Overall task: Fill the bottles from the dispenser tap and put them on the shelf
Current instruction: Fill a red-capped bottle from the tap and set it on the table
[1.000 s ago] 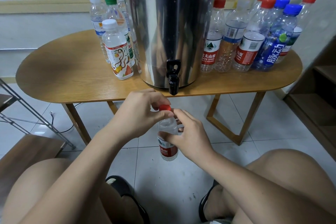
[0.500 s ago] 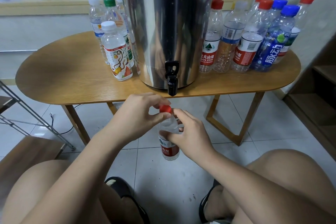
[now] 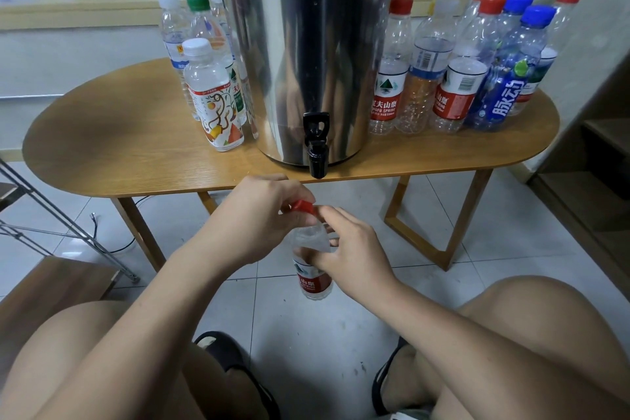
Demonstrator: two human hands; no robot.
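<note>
Two-handed hold: left hand (image 3: 259, 225) on the cap (image 3: 302, 206), right hand (image 3: 354, 256) round the bottle (image 3: 313, 283), just below the tap (image 3: 317, 147).
The table (image 3: 112, 147) carries the steel dispenser (image 3: 306, 44) at its middle, with a left cluster (image 3: 211, 92) and a right cluster (image 3: 453, 78) of capped bottles flanking it. In front of the table edge, above the floor tiles, the right hand wraps the bottle's upper body, fingers curled against the clear plastic, with the red label showing beneath. The left hand comes over the top, thumb and fingertips pinched on the red cap. The cap sits a touch tilted at the neck; threaded on or loose, can't tell. The bottle is upright, clear of the tap.
</note>
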